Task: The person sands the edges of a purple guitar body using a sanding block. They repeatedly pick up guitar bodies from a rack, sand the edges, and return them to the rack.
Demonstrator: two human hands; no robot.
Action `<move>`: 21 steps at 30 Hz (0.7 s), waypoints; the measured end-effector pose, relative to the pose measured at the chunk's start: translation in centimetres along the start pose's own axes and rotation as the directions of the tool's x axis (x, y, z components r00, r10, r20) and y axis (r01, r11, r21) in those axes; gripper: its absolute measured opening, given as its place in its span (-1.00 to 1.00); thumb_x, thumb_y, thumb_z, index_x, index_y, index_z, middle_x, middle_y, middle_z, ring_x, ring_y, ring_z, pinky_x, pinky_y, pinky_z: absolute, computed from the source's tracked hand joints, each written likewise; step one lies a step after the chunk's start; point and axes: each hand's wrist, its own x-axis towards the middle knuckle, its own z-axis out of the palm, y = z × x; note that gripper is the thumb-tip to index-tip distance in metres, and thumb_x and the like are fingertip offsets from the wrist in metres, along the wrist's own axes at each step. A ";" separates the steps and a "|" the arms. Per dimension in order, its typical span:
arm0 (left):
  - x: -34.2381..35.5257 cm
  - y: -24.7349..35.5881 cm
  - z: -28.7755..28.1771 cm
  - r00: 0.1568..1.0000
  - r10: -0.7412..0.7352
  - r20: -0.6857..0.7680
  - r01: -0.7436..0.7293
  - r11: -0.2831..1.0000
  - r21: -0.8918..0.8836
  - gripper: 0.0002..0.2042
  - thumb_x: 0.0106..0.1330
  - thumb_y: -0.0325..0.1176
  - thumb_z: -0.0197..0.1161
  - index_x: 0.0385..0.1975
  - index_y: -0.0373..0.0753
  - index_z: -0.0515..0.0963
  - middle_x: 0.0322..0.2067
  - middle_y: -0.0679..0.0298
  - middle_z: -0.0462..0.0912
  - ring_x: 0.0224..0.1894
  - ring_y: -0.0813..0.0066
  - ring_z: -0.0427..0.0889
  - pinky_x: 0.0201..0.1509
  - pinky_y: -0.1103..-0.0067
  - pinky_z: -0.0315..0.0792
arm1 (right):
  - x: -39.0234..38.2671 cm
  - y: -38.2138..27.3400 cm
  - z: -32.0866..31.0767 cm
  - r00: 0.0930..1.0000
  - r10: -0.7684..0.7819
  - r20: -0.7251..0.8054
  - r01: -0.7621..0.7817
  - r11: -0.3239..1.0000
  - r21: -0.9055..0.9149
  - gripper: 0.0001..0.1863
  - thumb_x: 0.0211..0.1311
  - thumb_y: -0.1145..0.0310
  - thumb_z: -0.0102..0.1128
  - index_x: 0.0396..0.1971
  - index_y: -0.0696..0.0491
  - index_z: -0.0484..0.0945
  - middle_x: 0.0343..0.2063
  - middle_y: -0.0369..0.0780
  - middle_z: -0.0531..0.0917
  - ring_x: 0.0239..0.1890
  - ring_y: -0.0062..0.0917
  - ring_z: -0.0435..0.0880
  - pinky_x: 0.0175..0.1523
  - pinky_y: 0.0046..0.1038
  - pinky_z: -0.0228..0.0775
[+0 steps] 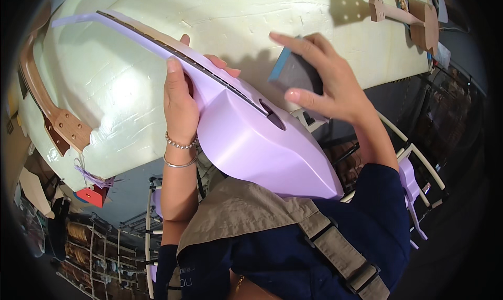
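A pale purple ukulele (246,140) leans against my front, its neck reaching to the far left and its round soundhole facing away to the right. My left hand (181,98) is wrapped around the neck where it meets the body, thumb on the near side and fingertips showing past the fretboard (167,48). To the right of the soundhole, my right hand (332,77) grips a grey sanding block (294,73) with a blue edge between thumb and fingers. The block is held apart from the ukulele top.
A pale covered worktable (251,17) spreads out ahead. Unpainted wooden necks lie on it at the left (68,124) and far right (398,14). A red piece (93,196) hangs at the table's near left edge. Purple instruments (409,182) sit on a rack at the right.
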 end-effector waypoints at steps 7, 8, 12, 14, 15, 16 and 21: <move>0.1 -0.1 0.3 0.999 0.023 -0.028 -0.022 0.999 0.037 -0.29 0.39 0.14 -0.43 0.30 -0.37 -0.17 -0.37 0.09 0.54 -0.29 0.16 0.64 -0.20 0.40 0.56 | -0.8 -2.4 0.9 1.000 -0.015 0.006 0.015 0.999 -0.046 -0.57 0.17 0.04 0.08 0.05 -0.19 0.44 -0.40 -0.11 0.51 -0.47 -0.25 0.57 -0.35 -0.39 0.43; 0.1 -0.1 0.3 0.999 0.023 -0.030 -0.022 0.999 0.039 -0.29 0.39 0.14 -0.43 0.30 -0.37 -0.17 -0.37 0.09 0.54 -0.29 0.16 0.64 -0.20 0.40 0.56 | -0.7 -2.5 0.9 1.000 -0.010 0.009 0.011 0.998 -0.068 -0.57 0.17 0.04 0.09 0.04 -0.19 0.45 -0.41 -0.11 0.50 -0.47 -0.26 0.57 -0.36 -0.39 0.43; 0.1 -0.2 0.3 0.999 0.019 -0.034 -0.018 0.999 0.028 -0.29 0.38 0.15 -0.43 0.29 -0.37 -0.15 -0.37 0.09 0.55 -0.29 0.16 0.64 -0.21 0.40 0.56 | -0.5 -2.7 1.1 1.000 -0.018 0.006 0.018 0.993 -0.115 -0.57 0.15 0.03 0.11 0.02 -0.18 0.47 -0.45 -0.12 0.50 -0.49 -0.28 0.57 -0.41 -0.39 0.43; 0.1 -0.2 0.3 0.999 0.018 -0.031 -0.018 1.000 0.023 -0.29 0.38 0.15 -0.43 0.29 -0.37 -0.15 -0.37 0.10 0.55 -0.29 0.16 0.64 -0.21 0.41 0.56 | -0.2 -3.1 1.3 1.000 -0.012 -0.011 0.010 0.991 -0.131 -0.57 0.15 0.03 0.12 0.01 -0.17 0.48 -0.47 -0.12 0.49 -0.51 -0.28 0.57 -0.42 -0.39 0.42; 0.1 -0.2 0.3 0.999 0.019 -0.030 -0.019 1.000 0.021 -0.29 0.38 0.15 -0.43 0.29 -0.37 -0.14 -0.37 0.10 0.55 -0.29 0.16 0.64 -0.21 0.41 0.56 | 0.1 -3.3 1.4 1.000 -0.010 -0.019 0.007 0.990 -0.139 -0.57 0.14 0.02 0.12 0.00 -0.17 0.48 -0.49 -0.12 0.49 -0.52 -0.29 0.57 -0.42 -0.39 0.42; 0.1 -0.3 0.3 0.999 0.023 -0.030 -0.023 1.000 0.004 -0.29 0.38 0.15 -0.43 0.29 -0.36 -0.14 -0.37 0.10 0.55 -0.29 0.17 0.64 -0.21 0.41 0.56 | 0.4 -3.4 1.6 1.000 -0.005 -0.024 0.002 0.989 -0.150 -0.57 0.14 0.02 0.12 -0.01 -0.16 0.48 -0.49 -0.13 0.49 -0.53 -0.28 0.56 -0.43 -0.39 0.42; 0.2 -0.3 0.4 0.999 0.043 -0.021 -0.043 0.999 -0.020 -0.29 0.38 0.16 -0.44 0.30 -0.36 -0.14 -0.37 0.11 0.55 -0.31 0.18 0.64 -0.21 0.40 0.55 | 1.1 -3.5 2.0 0.997 -0.032 -0.077 0.019 0.987 -0.157 -0.58 0.13 0.01 0.13 -0.03 -0.16 0.50 -0.51 -0.12 0.49 -0.56 -0.28 0.55 -0.44 -0.40 0.41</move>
